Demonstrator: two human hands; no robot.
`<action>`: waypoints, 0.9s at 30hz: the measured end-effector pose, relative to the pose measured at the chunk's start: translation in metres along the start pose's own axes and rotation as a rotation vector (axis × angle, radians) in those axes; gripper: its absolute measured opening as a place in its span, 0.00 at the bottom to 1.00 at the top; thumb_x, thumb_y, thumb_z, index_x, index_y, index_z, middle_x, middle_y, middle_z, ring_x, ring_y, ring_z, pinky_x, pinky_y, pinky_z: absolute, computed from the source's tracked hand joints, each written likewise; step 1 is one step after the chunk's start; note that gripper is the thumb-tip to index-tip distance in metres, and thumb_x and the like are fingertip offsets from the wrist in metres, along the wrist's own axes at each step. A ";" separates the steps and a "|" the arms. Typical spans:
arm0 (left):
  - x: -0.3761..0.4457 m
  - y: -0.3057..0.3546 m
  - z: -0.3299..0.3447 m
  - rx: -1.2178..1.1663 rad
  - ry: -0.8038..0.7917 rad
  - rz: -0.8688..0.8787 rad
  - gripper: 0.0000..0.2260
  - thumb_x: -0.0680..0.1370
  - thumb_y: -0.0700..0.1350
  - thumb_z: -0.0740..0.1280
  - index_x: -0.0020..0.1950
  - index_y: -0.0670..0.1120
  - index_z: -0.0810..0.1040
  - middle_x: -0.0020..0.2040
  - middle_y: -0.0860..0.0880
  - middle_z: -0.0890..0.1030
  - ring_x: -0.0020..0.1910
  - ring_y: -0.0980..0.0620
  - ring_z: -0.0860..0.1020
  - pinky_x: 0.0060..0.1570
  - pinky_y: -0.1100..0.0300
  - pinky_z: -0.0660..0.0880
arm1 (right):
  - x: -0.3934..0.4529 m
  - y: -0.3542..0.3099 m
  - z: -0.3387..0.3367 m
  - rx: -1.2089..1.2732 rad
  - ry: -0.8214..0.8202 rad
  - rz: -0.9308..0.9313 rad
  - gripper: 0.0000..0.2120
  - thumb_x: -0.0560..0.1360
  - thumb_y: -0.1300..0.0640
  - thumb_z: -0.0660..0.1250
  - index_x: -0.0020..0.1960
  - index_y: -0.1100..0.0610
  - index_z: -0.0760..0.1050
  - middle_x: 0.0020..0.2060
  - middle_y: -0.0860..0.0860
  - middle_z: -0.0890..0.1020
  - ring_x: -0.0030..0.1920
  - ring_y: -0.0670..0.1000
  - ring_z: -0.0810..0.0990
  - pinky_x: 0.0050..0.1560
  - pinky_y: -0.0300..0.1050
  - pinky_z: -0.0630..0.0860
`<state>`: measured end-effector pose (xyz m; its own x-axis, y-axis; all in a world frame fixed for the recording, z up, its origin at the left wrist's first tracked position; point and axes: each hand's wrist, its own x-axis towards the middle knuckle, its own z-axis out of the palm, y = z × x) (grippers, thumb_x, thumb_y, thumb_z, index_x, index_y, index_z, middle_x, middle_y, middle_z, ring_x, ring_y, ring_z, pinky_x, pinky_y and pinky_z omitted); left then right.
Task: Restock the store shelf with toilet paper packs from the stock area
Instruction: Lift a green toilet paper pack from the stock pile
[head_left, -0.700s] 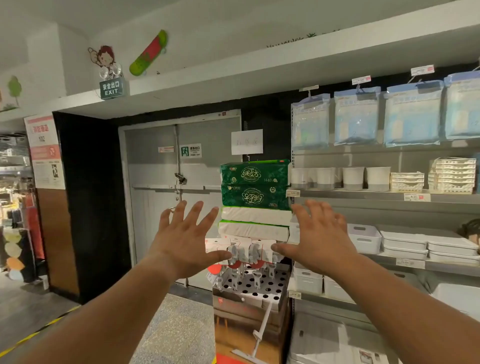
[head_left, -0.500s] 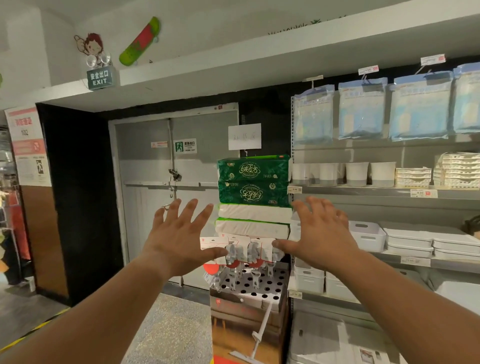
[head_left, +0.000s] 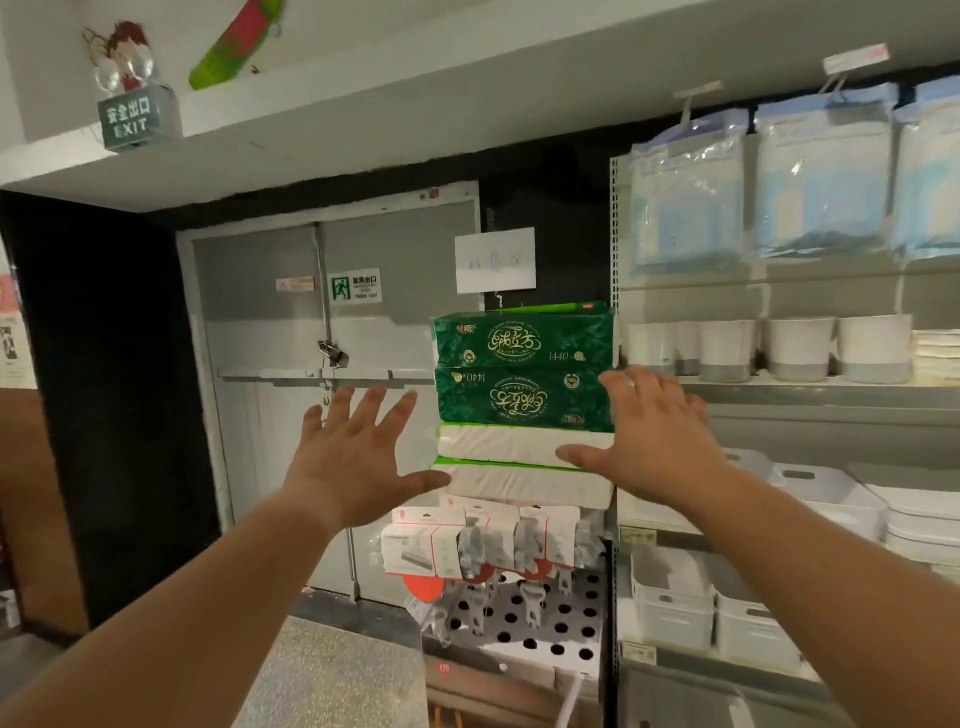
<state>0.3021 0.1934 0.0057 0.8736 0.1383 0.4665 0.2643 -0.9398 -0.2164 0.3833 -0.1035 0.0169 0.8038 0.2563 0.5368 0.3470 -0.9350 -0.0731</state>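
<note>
I'm closer in now than half a second back — the stack of toilet paper packs (head_left: 523, 405) fills much more of my view, and the exit sign (head_left: 136, 118) has slid up toward the top left corner. My left hand (head_left: 358, 457) is raised with fingers (head_left: 375, 410) spread wide, holding nothing, its thumb reaching toward the left end of the lowest white pack (head_left: 524, 486). My right hand (head_left: 655, 434) is just as open, fingers straight, thumb lying across the front of the upper white pack (head_left: 519, 447) — whether it actually touches, I cannot tell. Before, both hands sat lower, framing the hanging carded items (head_left: 483, 543); now they bracket the stack itself. Two green packs (head_left: 522, 366) sit on top of the two white ones, just left of the shelf (head_left: 810, 387) with white cups (head_left: 800, 345).
</note>
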 end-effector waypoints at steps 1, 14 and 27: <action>0.019 -0.005 0.008 0.001 -0.003 0.010 0.48 0.68 0.82 0.44 0.82 0.59 0.38 0.83 0.49 0.42 0.81 0.40 0.41 0.77 0.37 0.44 | 0.018 -0.003 0.009 -0.003 -0.005 -0.002 0.50 0.67 0.20 0.59 0.79 0.47 0.51 0.79 0.54 0.57 0.77 0.60 0.56 0.75 0.65 0.58; 0.268 -0.059 0.152 -0.145 0.032 0.089 0.48 0.68 0.81 0.43 0.82 0.59 0.41 0.84 0.50 0.46 0.82 0.42 0.46 0.77 0.38 0.49 | 0.208 -0.030 0.150 -0.039 0.014 0.143 0.49 0.68 0.20 0.57 0.79 0.48 0.51 0.78 0.54 0.57 0.77 0.60 0.57 0.75 0.64 0.58; 0.502 -0.021 0.262 -0.408 0.048 0.101 0.46 0.70 0.80 0.46 0.82 0.59 0.44 0.83 0.47 0.49 0.81 0.39 0.51 0.74 0.33 0.54 | 0.393 0.032 0.254 0.153 0.146 0.373 0.49 0.70 0.22 0.56 0.79 0.50 0.50 0.77 0.57 0.60 0.75 0.60 0.63 0.73 0.61 0.64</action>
<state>0.8425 0.3640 0.0198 0.8645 0.0334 0.5015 -0.0134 -0.9959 0.0896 0.8332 0.0292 0.0115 0.8148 -0.1406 0.5624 0.1218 -0.9070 -0.4032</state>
